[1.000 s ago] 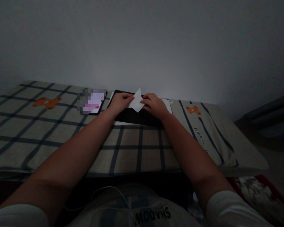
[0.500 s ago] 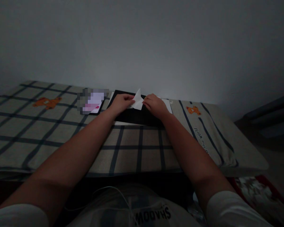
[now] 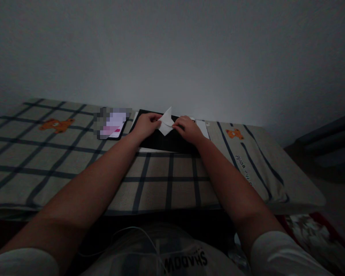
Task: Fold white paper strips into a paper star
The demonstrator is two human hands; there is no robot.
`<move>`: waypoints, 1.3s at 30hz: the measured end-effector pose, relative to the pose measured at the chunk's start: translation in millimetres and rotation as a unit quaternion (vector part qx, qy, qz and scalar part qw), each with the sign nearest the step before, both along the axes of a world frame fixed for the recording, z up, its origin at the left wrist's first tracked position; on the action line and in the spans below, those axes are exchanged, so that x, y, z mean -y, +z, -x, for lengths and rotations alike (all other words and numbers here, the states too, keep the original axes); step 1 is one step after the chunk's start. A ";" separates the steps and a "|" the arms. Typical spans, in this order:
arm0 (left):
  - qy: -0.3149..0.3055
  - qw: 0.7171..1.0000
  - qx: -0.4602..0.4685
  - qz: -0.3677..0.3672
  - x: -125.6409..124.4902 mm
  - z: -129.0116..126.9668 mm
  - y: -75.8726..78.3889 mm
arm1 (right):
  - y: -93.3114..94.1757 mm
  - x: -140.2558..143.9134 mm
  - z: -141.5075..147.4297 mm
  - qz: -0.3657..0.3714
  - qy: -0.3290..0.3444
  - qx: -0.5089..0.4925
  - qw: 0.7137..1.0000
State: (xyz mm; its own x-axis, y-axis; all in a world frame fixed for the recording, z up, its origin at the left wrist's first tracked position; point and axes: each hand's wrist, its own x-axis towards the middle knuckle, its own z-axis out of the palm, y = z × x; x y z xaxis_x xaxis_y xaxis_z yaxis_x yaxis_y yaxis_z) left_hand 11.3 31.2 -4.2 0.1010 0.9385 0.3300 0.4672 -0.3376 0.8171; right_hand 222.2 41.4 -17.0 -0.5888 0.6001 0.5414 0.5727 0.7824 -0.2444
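Head view: folded white paper [image 3: 165,128] between two hands
Left hand [image 3: 146,125] pinches the paper's left corner between thumb and fingers; right hand [image 3: 189,128] grips its right corner with bunched fingertips, the paper over a black board [image 3: 163,143].
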 end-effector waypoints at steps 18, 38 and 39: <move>0.018 0.999 0.024 0.036 2.9 -5.4 -1.3 | 13.3 20.1 6.5 -0.056 -0.092 0.055 0.993; -0.001 1.000 0.017 0.026 4.4 -5.4 -2.0 | 9.7 12.8 2.8 -0.071 -0.077 0.052 0.993; -0.006 1.000 0.011 0.019 4.3 -5.1 -2.0 | 9.4 11.8 2.5 -0.072 -0.074 0.052 0.993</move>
